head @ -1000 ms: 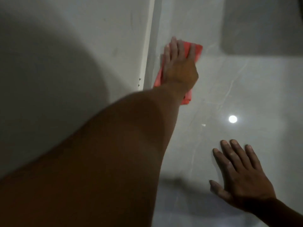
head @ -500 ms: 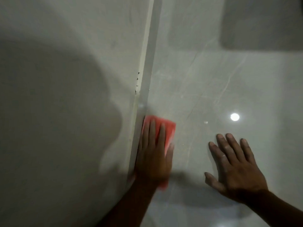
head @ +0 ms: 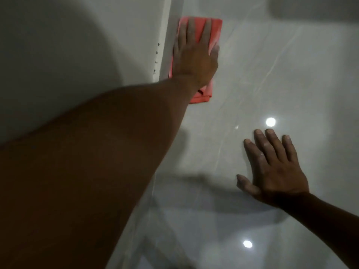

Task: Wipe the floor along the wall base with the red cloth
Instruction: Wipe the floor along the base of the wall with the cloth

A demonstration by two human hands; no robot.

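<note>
The folded red cloth (head: pixel 274 30) lies flat on the glossy grey floor (head: pixel 291 84), its left edge against the pale wall base (head: pixel 166 35). My left hand (head: pixel 194 55) presses down on it with the arm stretched far forward and the fingers spread flat over the cloth. My right hand (head: pixel 275 171) rests palm down on the floor nearer to me, fingers apart, holding nothing.
The white wall (head: pixel 68 55) fills the left side, with small dark marks (head: pixel 156 59) near its bottom edge. Ceiling lights reflect as bright spots (head: pixel 270 121) in the floor. A dark shadowed patch (head: pixel 310 8) lies at the far right.
My left hand has pushed the red cloth forward along the wall base, from close to me to far ahead. The right hand has stayed planted on the floor.
</note>
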